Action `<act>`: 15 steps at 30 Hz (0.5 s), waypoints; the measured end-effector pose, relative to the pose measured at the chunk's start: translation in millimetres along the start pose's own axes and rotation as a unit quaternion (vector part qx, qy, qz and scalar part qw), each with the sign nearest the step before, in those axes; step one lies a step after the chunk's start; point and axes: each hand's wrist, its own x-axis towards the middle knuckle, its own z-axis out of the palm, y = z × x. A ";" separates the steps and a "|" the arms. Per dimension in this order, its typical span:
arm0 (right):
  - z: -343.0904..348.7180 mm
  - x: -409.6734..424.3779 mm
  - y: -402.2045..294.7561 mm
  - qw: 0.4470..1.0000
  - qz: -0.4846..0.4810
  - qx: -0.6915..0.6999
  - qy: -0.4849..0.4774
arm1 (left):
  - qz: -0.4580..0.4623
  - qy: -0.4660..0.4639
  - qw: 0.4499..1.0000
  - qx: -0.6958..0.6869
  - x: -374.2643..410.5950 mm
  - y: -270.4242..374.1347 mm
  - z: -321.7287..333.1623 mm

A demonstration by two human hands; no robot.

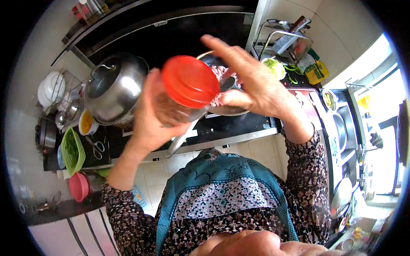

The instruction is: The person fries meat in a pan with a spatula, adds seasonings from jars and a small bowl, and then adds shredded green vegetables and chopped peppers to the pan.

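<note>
My left hand is wrapped around a clear jar with something brown inside. A red lid sits on the jar, tilted toward me and blurred. To its right, my right hand is spread with thumb and fingers apart, holding nothing. The thumb tip is close to the lid's edge; whether they touch I cannot tell. Behind both hands, a frying pan with sliced raw-looking meat stands on the stove, partly hidden. The pan's handle points toward me.
A large steel pot stands left of the jar. Farther left are scissors, a bowl of yellow food and a green basket. On the right are a knife rack, a red cutting board and a sink.
</note>
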 end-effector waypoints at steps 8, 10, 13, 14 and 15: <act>3.5 -20.9 43.2 0.975 0.056 0.070 -0.201 | -0.098 -0.113 0.984 0.101 6.2 -2.1 63.4; 5.6 -22.0 42.2 0.978 0.015 0.094 -0.183 | -0.127 -0.137 0.980 0.063 5.7 -8.1 59.0; -1.1 -22.9 40.5 0.976 -0.013 0.120 -0.183 | -0.120 -0.140 0.982 0.035 6.5 -10.3 55.6; -5.5 -23.0 40.5 0.974 -0.016 0.127 -0.188 | -0.113 -0.160 0.981 0.011 9.6 -10.4 53.7; -11.0 -23.2 43.1 0.971 -0.048 0.147 -0.182 | -0.103 -0.183 0.978 -0.015 17.1 -9.8 52.2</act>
